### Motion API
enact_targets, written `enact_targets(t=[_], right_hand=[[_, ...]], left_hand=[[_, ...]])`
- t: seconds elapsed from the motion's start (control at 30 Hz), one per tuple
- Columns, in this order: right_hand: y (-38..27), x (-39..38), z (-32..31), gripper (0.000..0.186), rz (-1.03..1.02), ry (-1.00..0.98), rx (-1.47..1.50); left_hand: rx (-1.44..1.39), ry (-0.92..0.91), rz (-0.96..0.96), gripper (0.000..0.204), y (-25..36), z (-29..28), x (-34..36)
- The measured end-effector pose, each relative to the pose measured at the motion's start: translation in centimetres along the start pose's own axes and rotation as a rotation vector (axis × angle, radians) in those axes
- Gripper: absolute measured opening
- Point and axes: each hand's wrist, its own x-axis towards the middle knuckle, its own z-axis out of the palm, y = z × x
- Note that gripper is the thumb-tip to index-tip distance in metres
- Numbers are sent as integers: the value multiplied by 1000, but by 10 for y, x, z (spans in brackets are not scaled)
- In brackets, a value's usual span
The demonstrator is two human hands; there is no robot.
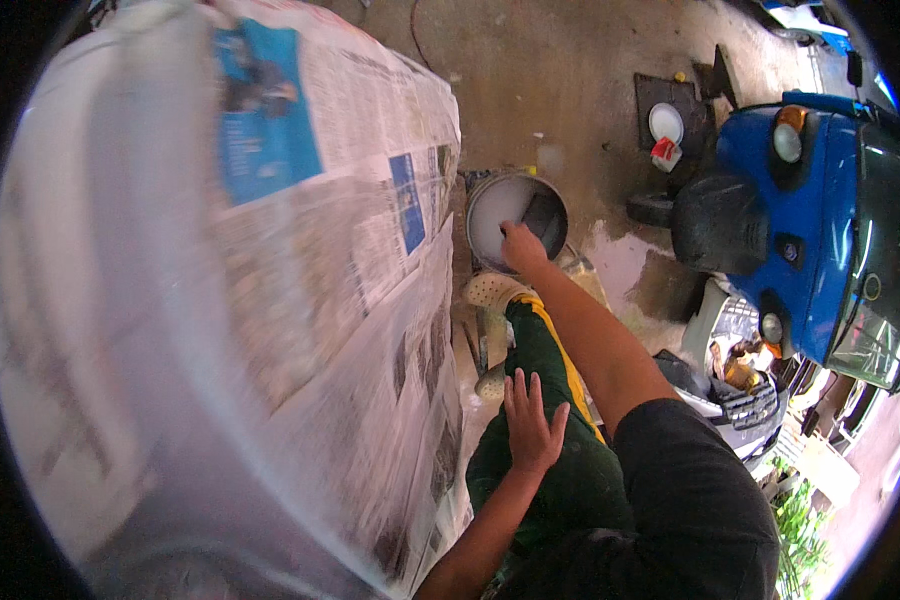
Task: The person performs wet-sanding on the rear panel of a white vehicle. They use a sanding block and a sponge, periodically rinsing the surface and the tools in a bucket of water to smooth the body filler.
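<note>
nearest us, our left hand (530, 425) lies flat on our thigh in the green trousers (560, 440), its grip spread and holding nothing. beside us on the left stands a big surface covered in newspaper (300, 250). farther out, our right hand (520, 245) reaches into the white paint bucket (515, 215) on the concrete floor (550, 80); we cannot tell how its grip stands. a blue vehicle (820, 230) is parked to the right.
</note>
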Motion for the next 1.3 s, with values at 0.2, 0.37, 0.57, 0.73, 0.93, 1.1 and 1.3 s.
enact_targets(t=[0.2, 0.37, 0.57, 0.73, 0.93, 1.1, 1.3], right_hand=[[62, 107, 55, 34, 146, -106, -11], [54, 118, 61, 27, 389, -151, 316], [81, 61, -15, 17, 369, -256, 1808], [70, -64, -131, 18, 38, -501, 1762], [-35, -276, -298, 27, -162, -281, 625], [-70, -377, -325, 46, -304, 217, 178], [-69, -397, -320, 47, -238, 384, 263]], left_hand=[[-30, 3, 23, 75, -24, 2, 2], [-90, 31, -10, 76, -32, 7, -1], [-73, -57, 6, 72, -16, 6, 6], [-190, -170, -89, 58, -3, 31, 22], [-1721, -364, -611, 56, 109, -11, 148], [-1794, -365, -662, 70, 207, -32, 179], [-1888, -421, -644, 79, 244, -38, 163]])
